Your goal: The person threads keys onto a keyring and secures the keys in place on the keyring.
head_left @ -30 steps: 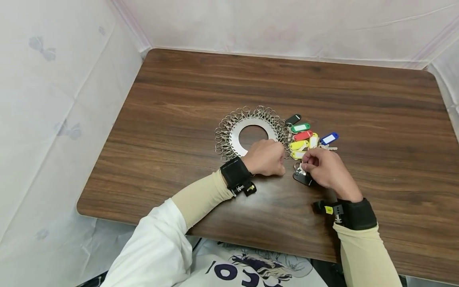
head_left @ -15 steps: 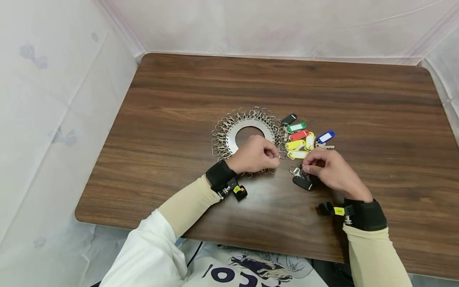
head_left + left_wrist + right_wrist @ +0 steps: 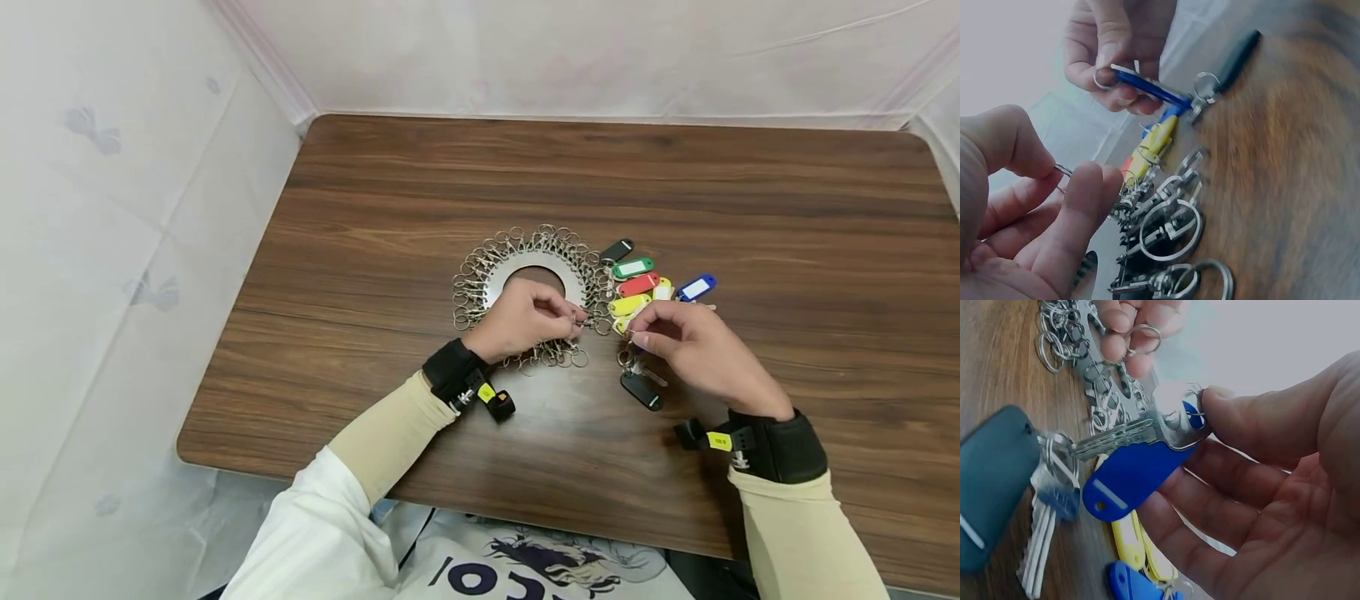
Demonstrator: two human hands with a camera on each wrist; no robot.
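The left hand (image 3: 525,321) pinched a clip ring (image 3: 1143,337) off the metal disc (image 3: 498,283), presenting it, while the right hand (image 3: 686,342) clamped the blue key tag (image 3: 1132,475) and its key (image 3: 1113,439) close by, apparently for joining

On the desk (image 3: 750,208) lies a metal disc (image 3: 498,283) with clips around its rim. Right of it, touching the clips, a fan of key tags (image 3: 637,285). In front of the tags lies a key fob (image 3: 642,390) (with keys just beside). The left hand (image 3: 521,321) is over the disc's near edge, the right hand (image 3: 686,337) right of it, above the fob.
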